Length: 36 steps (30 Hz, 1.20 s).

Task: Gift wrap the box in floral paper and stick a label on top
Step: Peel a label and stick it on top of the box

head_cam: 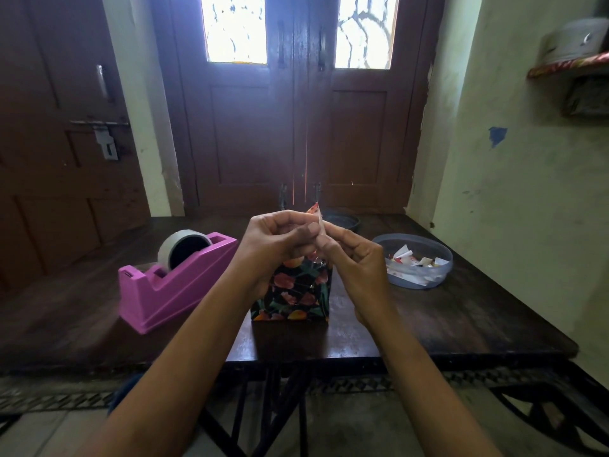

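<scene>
While I pinch the label (317, 213) between my left hand (280, 239) and right hand (357, 258) (2 fingertip grips, long axis upright), the box (293, 291) sits directly below both.

A single wide-angle view, worn on the head, looks forward and slightly down across a dark table (428, 324) from its near edge, close in. The left hand (273, 239) and right hand (356, 262), arms rising from 6 o'clock, meet at centre; a double door (247, 143) fills 12 o'clock.
</scene>
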{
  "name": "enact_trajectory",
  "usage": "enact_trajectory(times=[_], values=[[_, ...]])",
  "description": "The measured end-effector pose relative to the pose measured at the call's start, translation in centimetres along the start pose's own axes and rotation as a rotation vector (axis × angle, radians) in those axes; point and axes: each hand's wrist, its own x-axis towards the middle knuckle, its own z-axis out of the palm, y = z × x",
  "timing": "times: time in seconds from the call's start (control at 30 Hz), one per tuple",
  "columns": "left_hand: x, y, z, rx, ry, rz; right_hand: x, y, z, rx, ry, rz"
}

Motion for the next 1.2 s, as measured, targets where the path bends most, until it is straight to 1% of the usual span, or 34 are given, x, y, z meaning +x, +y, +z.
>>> enact_trajectory(times=[0.2,0.37,0.47,0.6,0.8,1.0,1.2], values=[[-0.1,0.0,0.1,0.026,-0.007,0.034,0.0,0.1,-0.1,-0.014,-0.003,0.001],[-0.4,-0.1,0.4,0.186,0.033,0.175,0.6,-0.1,-0.1,-0.09,0.033,-0.015],[-0.3,0.1,0.5,0.222,0.062,0.203,0.8,-0.4,-0.2,-0.118,0.003,-0.032],[-0.1,0.7,0.8,0.116,0.089,0.124,0.5,-0.3,-0.2,-0.163,0.0,-0.082],[-0.2,1.0,0.9,-0.002,0.097,0.035,0.2,0.1,-0.1,-0.181,0.035,-0.097],[-0.3,1.3,0.7,-0.108,0.059,-0.053,0.1,0.1,0.0,-0.15,0.03,-0.12],[-0.3,1.6,1.1,-0.102,0.088,-0.09,-0.1,0.2,0.0,-0.156,0.031,-0.128]])
